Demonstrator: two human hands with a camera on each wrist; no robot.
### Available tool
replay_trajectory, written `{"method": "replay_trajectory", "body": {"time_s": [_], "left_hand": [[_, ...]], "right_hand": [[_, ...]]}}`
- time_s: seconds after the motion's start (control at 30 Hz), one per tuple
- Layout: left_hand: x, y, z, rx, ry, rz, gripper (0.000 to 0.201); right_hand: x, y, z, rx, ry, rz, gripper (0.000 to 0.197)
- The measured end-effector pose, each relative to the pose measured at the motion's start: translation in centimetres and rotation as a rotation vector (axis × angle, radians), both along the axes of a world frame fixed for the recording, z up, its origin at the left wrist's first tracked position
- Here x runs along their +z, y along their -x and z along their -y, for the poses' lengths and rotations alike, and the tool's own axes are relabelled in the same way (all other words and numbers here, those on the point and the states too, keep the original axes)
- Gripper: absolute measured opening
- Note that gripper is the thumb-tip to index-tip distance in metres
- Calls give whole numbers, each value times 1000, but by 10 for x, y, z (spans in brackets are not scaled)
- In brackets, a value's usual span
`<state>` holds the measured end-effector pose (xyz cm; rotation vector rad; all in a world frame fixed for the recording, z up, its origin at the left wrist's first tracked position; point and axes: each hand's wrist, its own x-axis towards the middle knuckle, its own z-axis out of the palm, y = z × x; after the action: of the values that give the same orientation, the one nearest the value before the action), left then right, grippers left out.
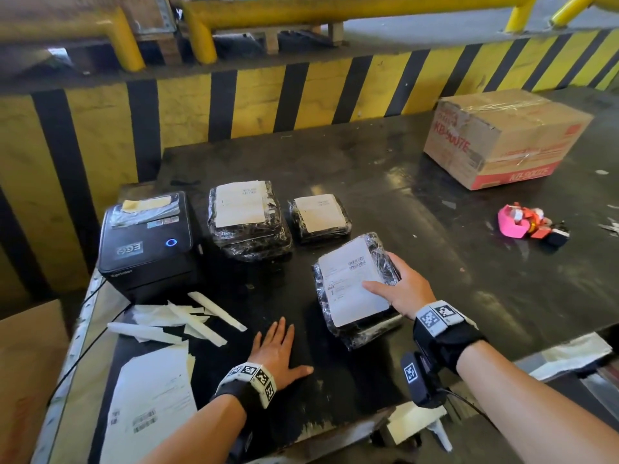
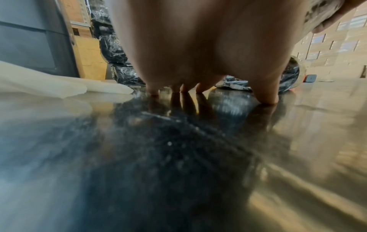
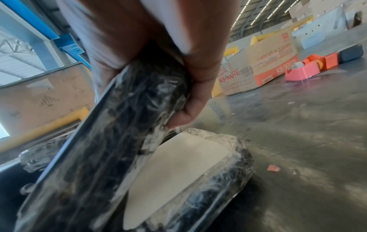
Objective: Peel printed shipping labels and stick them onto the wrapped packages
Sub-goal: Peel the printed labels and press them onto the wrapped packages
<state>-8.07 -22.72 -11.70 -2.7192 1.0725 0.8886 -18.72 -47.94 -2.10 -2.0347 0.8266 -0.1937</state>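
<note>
My right hand (image 1: 393, 283) grips a black stretch-wrapped package (image 1: 355, 296) by its right edge, thumb on top and fingers underneath. The package is tilted off the table and carries a white shipping label (image 1: 348, 283). In the right wrist view the held package (image 3: 123, 125) hangs over a smaller labelled package (image 3: 178, 164). My left hand (image 1: 278, 346) lies flat on the dark table (image 1: 368, 182) with fingers spread; its fingertips (image 2: 266, 97) touch the surface. Two more labelled packages (image 1: 248, 222) (image 1: 318, 217) sit behind.
A black label printer (image 1: 147, 242) stands at the left. In front of it lie peeled backing strips (image 1: 181, 323) and printed label sheets (image 1: 150, 396). A cardboard box (image 1: 502, 139) and a pink tape dispenser (image 1: 512, 221) sit at the right. A striped barrier runs behind.
</note>
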Motion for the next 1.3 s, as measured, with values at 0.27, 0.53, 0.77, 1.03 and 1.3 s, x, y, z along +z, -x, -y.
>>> {"method": "replay_trajectory", "body": {"time_s": [0.27,0.53,0.77,1.03,1.3], "left_hand": [[17,-34,27,141,180,-18,86],[28,-85,51,257,163,18,82],[21,-105,71,364,82,-37,81],[9,-103,72,311,-37,20,82],[9,-104,73,312,-59,-31,87]], "right_hand": [[12,-19,20,-3,-89,46,72],[8,-100,66,-43,-188,175,72],[-1,-189,96,-134,-239,261,74],[-30,-248,107,-61,-257,119,71],[-34,-241,107,-7,-198,50,60]]}}
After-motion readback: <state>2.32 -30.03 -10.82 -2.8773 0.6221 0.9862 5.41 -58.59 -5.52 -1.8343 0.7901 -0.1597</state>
